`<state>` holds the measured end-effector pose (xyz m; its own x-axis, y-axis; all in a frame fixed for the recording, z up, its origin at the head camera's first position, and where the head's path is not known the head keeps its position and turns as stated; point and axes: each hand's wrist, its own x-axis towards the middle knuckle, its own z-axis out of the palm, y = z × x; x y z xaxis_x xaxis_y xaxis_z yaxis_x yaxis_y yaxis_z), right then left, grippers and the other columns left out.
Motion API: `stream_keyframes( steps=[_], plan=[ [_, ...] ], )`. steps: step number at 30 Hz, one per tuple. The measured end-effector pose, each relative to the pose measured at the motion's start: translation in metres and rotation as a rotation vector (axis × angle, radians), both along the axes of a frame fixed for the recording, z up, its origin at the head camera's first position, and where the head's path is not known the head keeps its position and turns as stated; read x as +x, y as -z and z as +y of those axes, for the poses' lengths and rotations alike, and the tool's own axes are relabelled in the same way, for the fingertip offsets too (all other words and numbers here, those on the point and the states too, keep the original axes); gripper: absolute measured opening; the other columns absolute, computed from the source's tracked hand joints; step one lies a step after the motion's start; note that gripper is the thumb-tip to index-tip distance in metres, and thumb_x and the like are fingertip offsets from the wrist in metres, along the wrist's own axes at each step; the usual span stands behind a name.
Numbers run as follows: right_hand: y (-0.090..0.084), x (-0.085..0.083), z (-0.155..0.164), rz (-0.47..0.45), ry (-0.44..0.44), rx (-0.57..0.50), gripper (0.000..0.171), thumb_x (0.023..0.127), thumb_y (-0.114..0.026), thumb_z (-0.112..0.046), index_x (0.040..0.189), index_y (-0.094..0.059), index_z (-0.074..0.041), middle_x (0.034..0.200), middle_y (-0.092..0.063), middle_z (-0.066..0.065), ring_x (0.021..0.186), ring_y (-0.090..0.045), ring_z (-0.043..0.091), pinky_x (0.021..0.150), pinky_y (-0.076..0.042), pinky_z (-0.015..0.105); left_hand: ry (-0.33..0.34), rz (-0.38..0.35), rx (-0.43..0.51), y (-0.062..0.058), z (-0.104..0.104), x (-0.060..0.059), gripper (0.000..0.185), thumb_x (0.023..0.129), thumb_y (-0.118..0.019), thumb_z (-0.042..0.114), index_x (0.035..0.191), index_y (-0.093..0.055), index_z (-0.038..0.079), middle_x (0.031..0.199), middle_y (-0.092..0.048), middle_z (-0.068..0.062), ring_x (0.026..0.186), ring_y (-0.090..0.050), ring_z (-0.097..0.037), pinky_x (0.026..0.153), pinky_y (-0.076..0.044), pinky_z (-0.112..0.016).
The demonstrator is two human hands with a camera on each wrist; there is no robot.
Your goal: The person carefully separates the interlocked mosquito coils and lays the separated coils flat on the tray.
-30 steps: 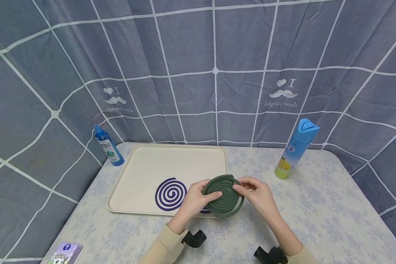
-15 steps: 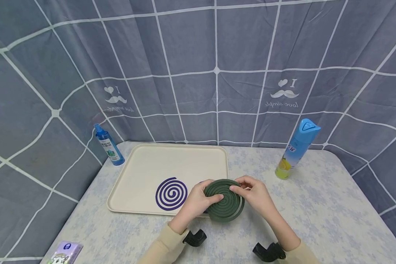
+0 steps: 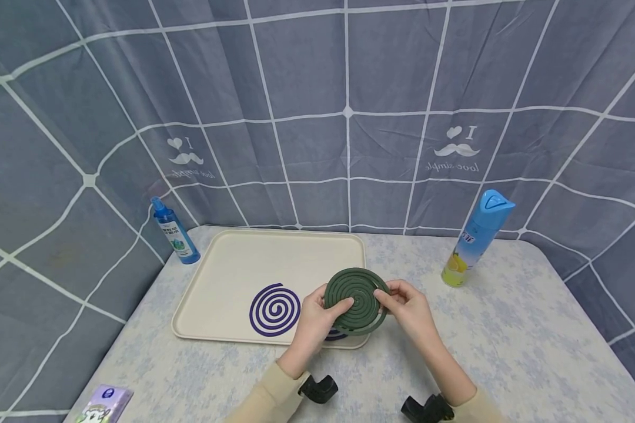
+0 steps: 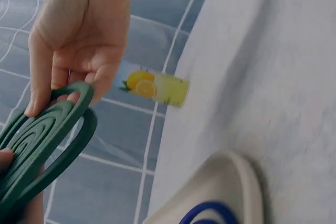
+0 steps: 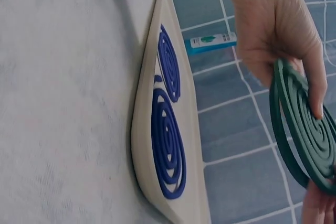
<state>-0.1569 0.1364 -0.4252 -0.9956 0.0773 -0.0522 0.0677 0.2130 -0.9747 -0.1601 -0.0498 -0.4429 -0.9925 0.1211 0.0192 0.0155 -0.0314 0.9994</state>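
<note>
Green coil (image 3: 356, 301), tilted toward the camera, held by both hands.

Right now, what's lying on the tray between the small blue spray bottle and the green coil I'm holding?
In the head view, a purple coil lies on the tray between the spray bottle and the green coil.

The table (image 3: 508, 341) bears a tray (image 3: 233, 276), two spray bottles (image 3: 173, 234) and a small packet (image 3: 102, 405).
</note>
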Motion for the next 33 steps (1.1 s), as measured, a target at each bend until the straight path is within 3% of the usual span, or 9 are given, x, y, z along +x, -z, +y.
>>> stream_keyframes(
  steps=[5,13,17,22,26,33],
  plan=[
    [0.0,0.001,0.003,0.01,-0.091,0.038,0.021,0.09,-0.072,-0.015,0.103,-0.065,0.0,0.076,-0.065,0.008,0.069,-0.064,0.014,0.07,-0.058,0.027,0.004,0.053,-0.157,-0.004,-0.005,-0.002,0.033,0.085,-0.077,0.018,0.113,-0.07,0.003,0.101,-0.075,-0.015,0.085,-0.071,-0.012,0.074,-0.058,-0.024],
    [-0.001,-0.004,0.007,0.061,-0.155,0.252,0.019,0.087,-0.076,-0.024,0.096,-0.069,-0.009,0.074,-0.063,0.004,0.066,-0.057,0.014,0.054,-0.043,0.025,0.154,0.06,-0.339,-0.005,-0.009,-0.006,0.027,0.082,-0.076,0.012,0.107,-0.072,0.003,0.092,-0.075,-0.013,0.074,-0.067,-0.007,0.066,-0.056,-0.022],
    [-0.001,-0.007,0.007,0.071,-0.178,0.298,0.019,0.086,-0.077,-0.021,0.096,-0.068,-0.009,0.076,-0.063,0.002,0.068,-0.055,0.013,0.055,-0.043,0.024,0.185,0.063,-0.354,-0.005,-0.009,-0.006,0.029,0.082,-0.076,0.01,0.11,-0.07,0.0,0.096,-0.074,-0.014,0.079,-0.067,-0.011,0.069,-0.057,-0.023],
    [-0.001,-0.009,0.007,0.086,-0.187,0.291,0.025,0.085,-0.078,-0.018,0.102,-0.063,-0.009,0.085,-0.061,0.002,0.077,-0.053,0.014,0.063,-0.047,0.025,0.176,0.076,-0.349,-0.005,-0.009,-0.005,0.032,0.083,-0.073,0.013,0.112,-0.068,0.0,0.098,-0.073,-0.011,0.081,-0.065,-0.009,0.071,-0.056,-0.025],
    [0.0,-0.01,0.005,0.194,-0.2,0.357,0.025,0.085,-0.078,-0.016,0.103,-0.062,-0.012,0.087,-0.059,0.002,0.072,-0.051,0.01,0.062,-0.046,0.024,0.14,0.085,-0.365,-0.005,-0.008,-0.005,0.031,0.082,-0.073,0.013,0.11,-0.066,0.002,0.097,-0.072,-0.01,0.081,-0.063,-0.009,0.071,-0.055,-0.027],
    [0.009,-0.011,0.001,0.564,-0.128,0.606,0.024,0.08,-0.08,-0.006,0.099,-0.067,-0.012,0.086,-0.056,0.002,0.064,-0.052,0.006,0.055,-0.048,0.021,0.069,0.03,-0.403,-0.005,-0.004,-0.006,0.035,0.077,-0.077,0.014,0.109,-0.066,0.004,0.099,-0.07,-0.013,0.085,-0.064,-0.018,0.075,-0.055,-0.032]
  ],
)
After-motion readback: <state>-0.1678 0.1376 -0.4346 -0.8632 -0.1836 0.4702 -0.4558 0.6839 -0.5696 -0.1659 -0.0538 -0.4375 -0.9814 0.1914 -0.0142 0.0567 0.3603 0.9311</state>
